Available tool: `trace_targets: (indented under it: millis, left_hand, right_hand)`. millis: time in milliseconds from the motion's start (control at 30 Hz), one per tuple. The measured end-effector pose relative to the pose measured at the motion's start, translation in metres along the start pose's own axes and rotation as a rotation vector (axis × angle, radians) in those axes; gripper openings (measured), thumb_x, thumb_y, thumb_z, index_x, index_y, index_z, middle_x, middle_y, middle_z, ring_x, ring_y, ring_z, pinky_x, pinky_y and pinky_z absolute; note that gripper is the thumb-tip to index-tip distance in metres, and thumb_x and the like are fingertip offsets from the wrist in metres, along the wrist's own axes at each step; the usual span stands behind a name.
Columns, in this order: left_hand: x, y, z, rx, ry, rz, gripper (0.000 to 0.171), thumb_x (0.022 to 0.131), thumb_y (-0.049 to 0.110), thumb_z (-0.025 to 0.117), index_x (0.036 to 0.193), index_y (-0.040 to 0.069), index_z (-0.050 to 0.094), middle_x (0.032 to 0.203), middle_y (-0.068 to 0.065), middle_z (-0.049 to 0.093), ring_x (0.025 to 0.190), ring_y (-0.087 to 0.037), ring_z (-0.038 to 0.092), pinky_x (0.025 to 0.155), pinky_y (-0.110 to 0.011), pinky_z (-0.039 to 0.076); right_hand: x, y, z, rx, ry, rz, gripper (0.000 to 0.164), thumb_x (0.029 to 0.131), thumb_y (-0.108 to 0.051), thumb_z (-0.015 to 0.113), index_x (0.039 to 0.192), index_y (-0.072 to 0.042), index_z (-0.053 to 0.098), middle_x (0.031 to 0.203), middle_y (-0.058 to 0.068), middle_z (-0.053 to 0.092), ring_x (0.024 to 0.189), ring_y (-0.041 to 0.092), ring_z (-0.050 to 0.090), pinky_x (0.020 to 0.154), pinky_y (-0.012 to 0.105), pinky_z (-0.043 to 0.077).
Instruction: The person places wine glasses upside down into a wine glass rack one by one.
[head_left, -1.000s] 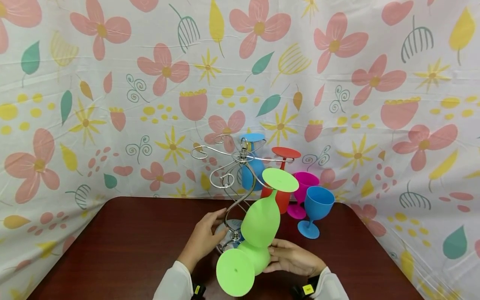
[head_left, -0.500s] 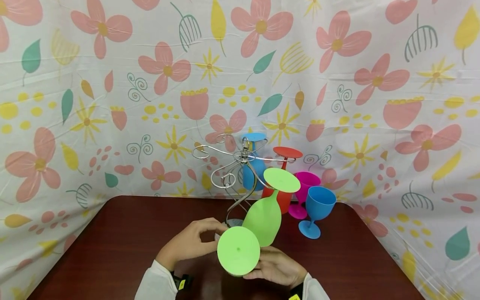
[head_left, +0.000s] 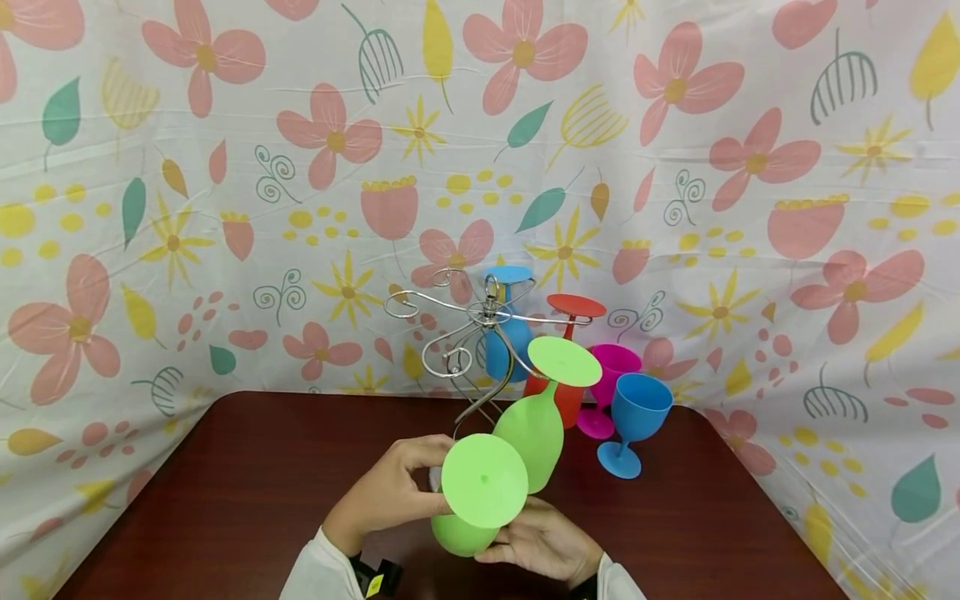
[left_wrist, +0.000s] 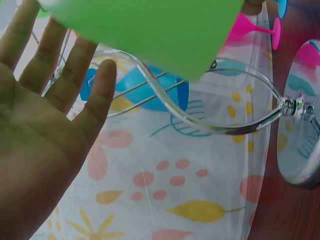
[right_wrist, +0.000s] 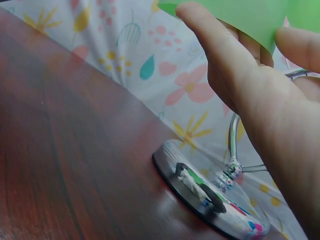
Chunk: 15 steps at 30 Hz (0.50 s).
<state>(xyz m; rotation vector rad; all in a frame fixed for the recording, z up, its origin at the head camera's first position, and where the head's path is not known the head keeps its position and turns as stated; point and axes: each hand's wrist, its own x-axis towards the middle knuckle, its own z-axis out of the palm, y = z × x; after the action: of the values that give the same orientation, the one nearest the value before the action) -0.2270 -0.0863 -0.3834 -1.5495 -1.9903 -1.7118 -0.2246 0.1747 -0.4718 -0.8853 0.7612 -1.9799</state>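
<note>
A green plastic goblet (head_left: 483,481) is held upside down and tilted, its round foot facing up. My right hand (head_left: 547,542) grips its bowl from the right, fingers behind the rim and thumb in front in the right wrist view. On the other side is my left hand (head_left: 393,492), its thumb reaching the goblet's edge. The left wrist view shows those fingers (left_wrist: 85,65) fairly straight, the green bowl (left_wrist: 165,35) covering some tips. Behind, a chrome scroll-armed rack (head_left: 489,312) carries another green goblet (head_left: 534,429) upside down. The held goblet hides much of the rack's lower part.
A red goblet (head_left: 576,306) and a blue goblet (head_left: 510,333) hang inverted on the rack. A magenta goblet (head_left: 615,360) and another blue goblet (head_left: 637,408) stand upright to the right. The rack's round base (right_wrist: 205,195) sits on the dark wooden table (head_left: 262,500) before a floral cloth.
The held green goblet has first come up from lower down, then shifted slightly right and tilted so its bowl shows below. My left hand has moved from the rack's base to the goblet's side.
</note>
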Motion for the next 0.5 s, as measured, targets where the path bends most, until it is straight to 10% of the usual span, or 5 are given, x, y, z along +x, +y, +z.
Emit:
trace_targets:
  millis: [500]
  left_hand:
    - [0.0038, 0.0047, 0.0051, 0.051, 0.069, 0.037, 0.026, 0.095, 0.003, 0.068, 0.119, 0.011, 0.073, 0.113, -0.003, 0.071, 0.106, -0.021, 0.067, 0.086, -0.040, 0.056]
  right_hand:
    - [0.0055, 0.0010, 0.0045, -0.018, 0.062, -0.056, 0.050, 0.108, -0.003, 0.013, 0.141, -0.009, 0.050, 0.138, 0.011, 0.053, 0.128, 0.026, 0.051, 0.110, 0.044, 0.039]
